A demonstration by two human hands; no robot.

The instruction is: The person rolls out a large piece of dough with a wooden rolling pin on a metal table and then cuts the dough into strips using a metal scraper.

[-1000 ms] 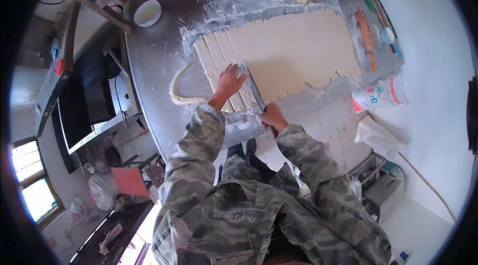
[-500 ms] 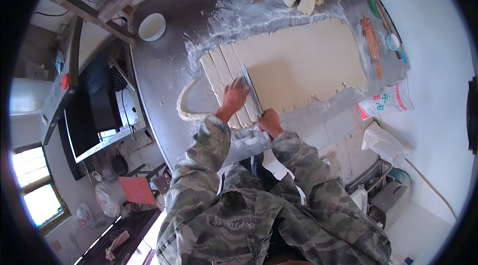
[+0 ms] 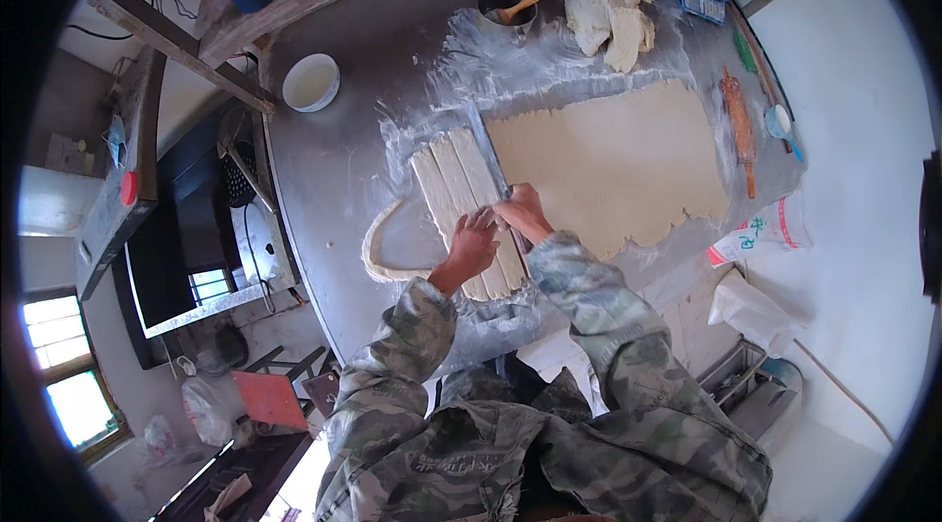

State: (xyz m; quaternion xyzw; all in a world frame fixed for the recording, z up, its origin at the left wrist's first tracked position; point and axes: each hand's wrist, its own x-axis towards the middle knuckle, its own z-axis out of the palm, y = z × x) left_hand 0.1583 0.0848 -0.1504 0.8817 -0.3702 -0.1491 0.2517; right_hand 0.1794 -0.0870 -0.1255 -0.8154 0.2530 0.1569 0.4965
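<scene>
A long knife [image 3: 485,144] lies along the gap between the cut dough strips [image 3: 444,174] and the large flat dough sheet [image 3: 613,154]. My right hand [image 3: 525,212] is closed around the knife partway along its length, beside the sheet's left edge. My left hand [image 3: 472,245] rests on the near part of the strips with its fingers stretched out, fingertips close to my right hand. Several strips lie side by side under it. A thin curved dough trimming [image 3: 371,245] sits to their left.
Flour dusts the metal table [image 3: 343,164]. A white bowl [image 3: 311,83] stands far left. At the back are a dark pot [image 3: 498,29] with a brush [image 3: 522,6] and a dough lump [image 3: 601,17]. A rolling pin [image 3: 737,130] and small scoop [image 3: 778,122] lie at the right.
The strips now lie apart from the sheet, with a gap between them. My right hand has moved farther along the knife, away from me. The view has shifted, so the table appears lower.
</scene>
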